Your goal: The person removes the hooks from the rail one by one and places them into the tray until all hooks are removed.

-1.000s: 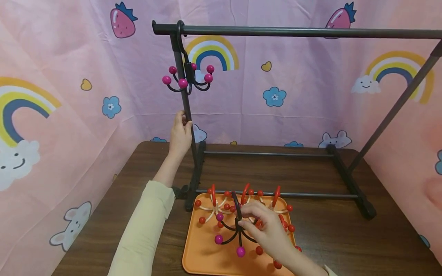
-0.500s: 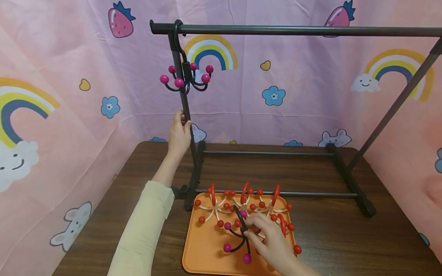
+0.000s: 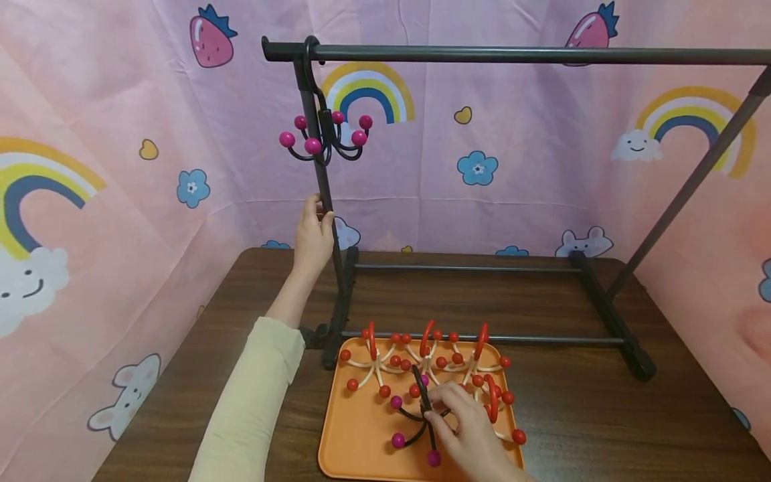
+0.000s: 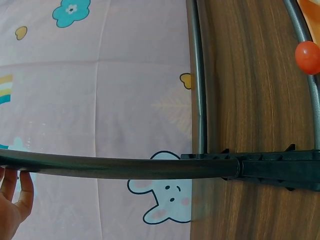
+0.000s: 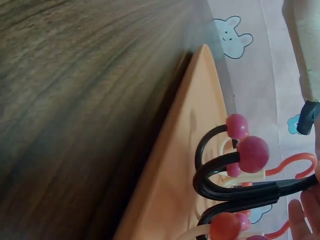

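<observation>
In the head view my left hand (image 3: pixel 314 235) holds the left post (image 3: pixel 326 187) of a dark metal clothes rack, and the left wrist view has its fingers (image 4: pixel 25 192) against the post. My right hand (image 3: pixel 466 425) pinches the stem of a black multi-arm hook hanger (image 3: pixel 425 395) with magenta ball tips, over an orange tray (image 3: pixel 355 448). Whether this hanger touches the tray, I cannot tell. Beside it on the tray stand several cream hook hangers (image 3: pixel 376 361) with red hooks and red balls, some partly hidden by my right hand. Another black hook hanger (image 3: pixel 326 127) hangs from the rack's top bar (image 3: pixel 482 55).
The rack's base feet (image 3: pixel 620 328) and lower rails (image 3: pixel 542 341) stand on the brown wooden table (image 3: pixel 602 422), just behind the tray. A patterned pink cloth (image 3: pixel 421 167) surrounds the table at the back and sides.
My right hand has moved down and slightly right with the black hook hanger, mostly in the first half second. The left hand stays at the post.
</observation>
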Demonstrator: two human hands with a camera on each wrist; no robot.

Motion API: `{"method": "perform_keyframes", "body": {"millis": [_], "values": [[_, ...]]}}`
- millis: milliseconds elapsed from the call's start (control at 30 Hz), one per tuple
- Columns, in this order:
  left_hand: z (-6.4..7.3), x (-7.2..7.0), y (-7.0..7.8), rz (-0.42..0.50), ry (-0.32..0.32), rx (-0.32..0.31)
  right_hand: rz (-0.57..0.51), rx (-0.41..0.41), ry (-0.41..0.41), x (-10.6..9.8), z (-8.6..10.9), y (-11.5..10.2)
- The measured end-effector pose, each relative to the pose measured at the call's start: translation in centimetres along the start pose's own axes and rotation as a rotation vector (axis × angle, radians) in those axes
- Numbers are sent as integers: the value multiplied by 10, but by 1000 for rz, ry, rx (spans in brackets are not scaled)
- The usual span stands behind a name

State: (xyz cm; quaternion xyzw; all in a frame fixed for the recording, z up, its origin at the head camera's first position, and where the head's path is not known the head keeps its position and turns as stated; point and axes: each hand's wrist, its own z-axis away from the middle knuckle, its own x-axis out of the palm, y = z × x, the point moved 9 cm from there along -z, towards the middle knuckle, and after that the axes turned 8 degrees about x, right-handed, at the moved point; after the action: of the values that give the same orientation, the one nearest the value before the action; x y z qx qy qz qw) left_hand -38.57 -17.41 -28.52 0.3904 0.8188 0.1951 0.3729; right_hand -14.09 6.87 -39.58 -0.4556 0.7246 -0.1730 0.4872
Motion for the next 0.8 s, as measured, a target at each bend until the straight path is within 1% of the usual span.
{"method": "perform_keyframes", "body": {"millis": [100,133,333,400,500,600,667,733,800], "values": [[0,0,0,1,4,6,22,21,6,2,3,5],[0,-1,0,1,7,8,26,14,13,2,5,6],[0,-1,3,8,16,26,47,-69,62,1,9,4],[0,-1,4,14,18,31,45,-73,35,2,9,1],[0,-1,4,17,16,28,50,-73,-26,3,6,-6],[1,0,4,15,10,24,90,-54,-68,1,2,-14],[1,0,3,13,4,21,123,-40,-82,-2,-2,-20],[1,0,3,10,1,20,153,-72,-91,-7,-6,-28],[1,-1,2,11,1,17,165,-125,-110,-11,-11,-37]]}}
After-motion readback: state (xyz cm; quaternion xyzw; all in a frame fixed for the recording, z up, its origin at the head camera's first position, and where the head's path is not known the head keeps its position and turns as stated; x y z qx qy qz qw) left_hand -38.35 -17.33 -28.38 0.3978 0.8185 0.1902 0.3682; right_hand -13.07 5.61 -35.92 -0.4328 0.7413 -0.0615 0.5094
